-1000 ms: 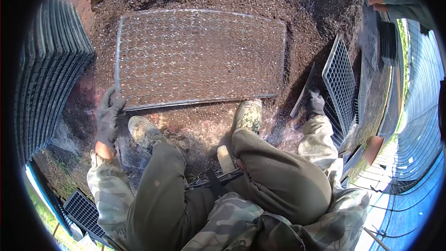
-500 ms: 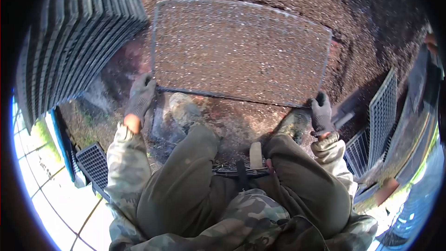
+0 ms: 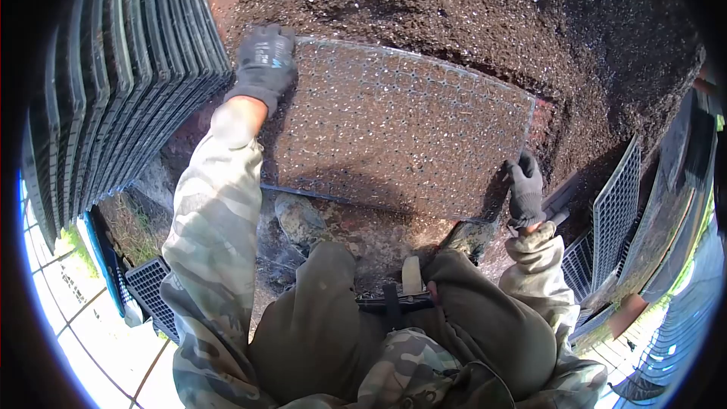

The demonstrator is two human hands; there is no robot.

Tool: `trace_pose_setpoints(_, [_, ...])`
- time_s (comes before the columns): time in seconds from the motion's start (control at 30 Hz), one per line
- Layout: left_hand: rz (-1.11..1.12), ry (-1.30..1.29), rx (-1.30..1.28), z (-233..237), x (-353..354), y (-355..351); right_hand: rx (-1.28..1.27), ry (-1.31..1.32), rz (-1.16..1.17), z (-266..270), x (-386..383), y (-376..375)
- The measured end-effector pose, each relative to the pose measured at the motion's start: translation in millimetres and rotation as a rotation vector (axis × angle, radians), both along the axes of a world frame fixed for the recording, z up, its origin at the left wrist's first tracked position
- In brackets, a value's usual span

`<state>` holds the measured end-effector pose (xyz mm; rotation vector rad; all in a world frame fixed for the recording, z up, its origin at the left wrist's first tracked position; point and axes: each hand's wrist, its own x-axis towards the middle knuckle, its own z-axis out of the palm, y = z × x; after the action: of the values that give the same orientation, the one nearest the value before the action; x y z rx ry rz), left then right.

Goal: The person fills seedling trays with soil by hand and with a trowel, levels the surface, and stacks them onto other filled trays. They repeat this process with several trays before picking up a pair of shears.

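Observation:
A wide seedling tray, its cells filled with dark, white-flecked soil, lies in front of my feet. My left hand, in a dark grey glove, is closed over the tray's far left corner; its fingertips are hidden from view. At the right edge, close to the near corner, my right hand grips the tray, with the thumb along the rim. Its glove is grey too. Cell outlines show through the soil across the tray.
Beyond the tray rises a large heap of potting soil. A tall stack of black trays stands at the left. More empty trays lean at the right, and another tray lies at lower left.
My left hand has gone from the tray's near left corner to its far left corner. My right hand stays at the right edge. Cell outlines show more clearly now.

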<state>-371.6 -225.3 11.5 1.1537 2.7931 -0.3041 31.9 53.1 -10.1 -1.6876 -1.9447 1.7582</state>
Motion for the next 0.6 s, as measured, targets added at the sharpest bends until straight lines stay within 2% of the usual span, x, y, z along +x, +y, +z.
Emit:
trace_pose_setpoints(0.03, [-0.028, -0.089, -0.107, -1.1, 8.3, 16.0, 0.090, 0.032, 0.026, -2.8, 4.7, -4.4])
trace_pose_setpoints(0.07, [-0.112, -0.056, -0.053, -1.7, 22.6, 29.3, 0.106, 0.050, 0.034, -3.4, 7.1, -6.7])
trace_pose_setpoints(0.17, [-0.198, -0.229, -0.051, -5.5, 66.5, 92.1, 0.146, 0.081, 0.004, 2.2, 1.3, -15.0])
trace_pose_setpoints(0.2, [-0.248, -0.294, -0.070, -3.5, 82.3, 117.2, 0.133, -0.016, 0.016, 2.7, -0.2, -15.1])
trace_pose_setpoints(0.27, [-0.349, -0.497, 0.112, -13.0, 114.5, 160.5, 0.167, -0.019, 0.015, -4.6, -1.4, -17.6])
trace_pose_setpoints(0.33, [-0.426, -0.543, -0.009, -6.2, 149.3, 208.9, 0.168, 0.018, 0.024, -15.5, 5.1, -14.8])
trace_pose_setpoints(0.4, [-0.686, -0.290, 0.463, -16.8, 176.1, 220.2, 0.176, 0.024, 0.015, -18.1, 9.0, -15.0])
trace_pose_setpoints(0.43, [-0.686, -0.289, 0.468, -19.5, 182.3, 221.5, 0.188, 0.028, 0.006, -17.8, 9.2, -15.5])
trace_pose_setpoints(0.47, [-0.689, -0.435, 0.605, -11.7, 183.9, 219.9, 0.191, 0.028, 0.001, -15.8, 6.7, -14.6])
trace_pose_setpoints(0.53, [-0.624, -0.793, 0.872, -24.9, 189.2, 213.0, 0.820, -0.098, 0.317, -4.0, -2.1, -12.0])
trace_pose_setpoints(0.57, [-0.549, -1.007, 0.996, -42.8, 191.6, 203.5, 0.819, -0.109, 0.293, 6.7, -12.7, -10.3])
trace_pose_setpoints(0.6, [-0.594, -0.762, 0.920, -26.2, 184.1, 186.6, 0.839, -0.037, 0.400, 20.3, -31.1, -5.5])
